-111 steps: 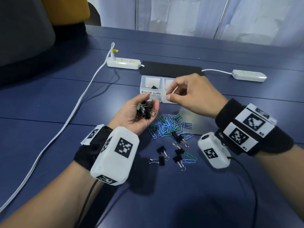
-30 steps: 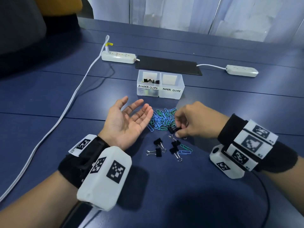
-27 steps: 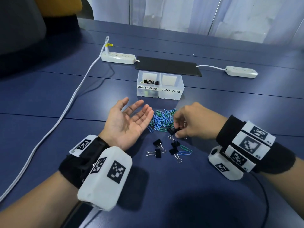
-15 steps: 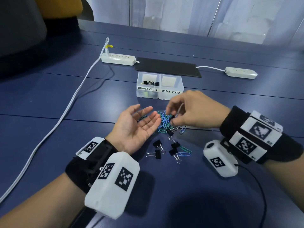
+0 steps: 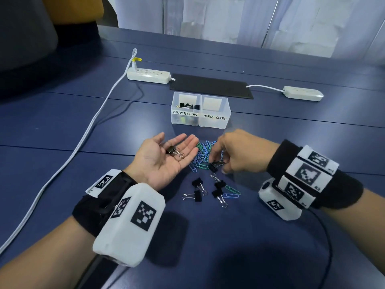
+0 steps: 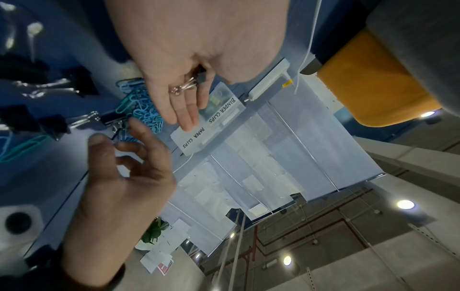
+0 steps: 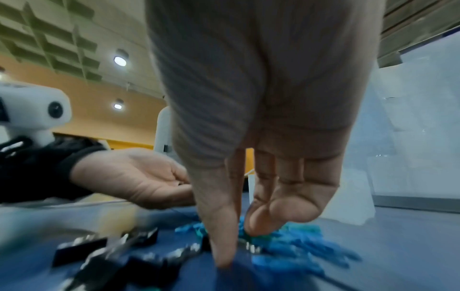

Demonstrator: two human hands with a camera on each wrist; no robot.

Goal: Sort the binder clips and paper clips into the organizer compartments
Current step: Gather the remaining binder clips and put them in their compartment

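My left hand (image 5: 164, 161) lies palm up with straight fingers, and one black binder clip (image 5: 174, 152) rests loose on them; the left wrist view shows that binder clip (image 6: 187, 85) too. My right hand (image 5: 231, 155) reaches down beside the pile of blue and green paper clips (image 5: 203, 153) and pinches another black binder clip (image 5: 214, 165) between thumb and forefinger. Several more binder clips (image 5: 198, 182) lie nearer me. The clear organizer (image 5: 201, 122) stands behind, with binder clips in its left compartment (image 5: 187, 106). Its right compartment (image 5: 215, 105) looks empty.
A black mat (image 5: 210, 88) and two white power strips (image 5: 148, 75) (image 5: 303, 96) lie behind the organizer. A white cable (image 5: 83, 140) runs down the table's left side. Two paper clips (image 5: 231, 191) lie among the loose binder clips. A dark and orange chair stands far left.
My right hand lifted a binder clip from the pile, left it on my left palm, and has come back down onto another clip. The left palm was empty before.
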